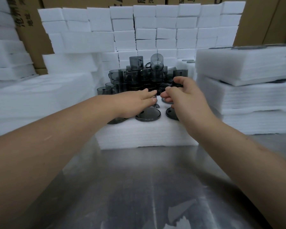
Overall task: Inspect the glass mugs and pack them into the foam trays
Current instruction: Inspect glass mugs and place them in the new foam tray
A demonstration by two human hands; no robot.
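A heap of smoky grey glass mugs [139, 76] is piled at the back of the steel table, against white foam. In front of it lies a white foam tray [147, 133] with mugs sunk into its holes; their round dark bottoms [148, 114] show at the top. My left hand [135, 103] reaches forward with straight fingers, lying flat over the tray's left side, a mug partly hidden under the palm. My right hand [183, 95] hovers over the tray's right side, its fingers loosely curled, and I see nothing held in it.
Stacks of foam trays [246, 96] rise on the right, and more foam [40, 96] lies on the left. A wall of white foam blocks [155, 30] and cardboard boxes [31, 30] stands behind. The shiny steel table [139, 187] stretches towards me.
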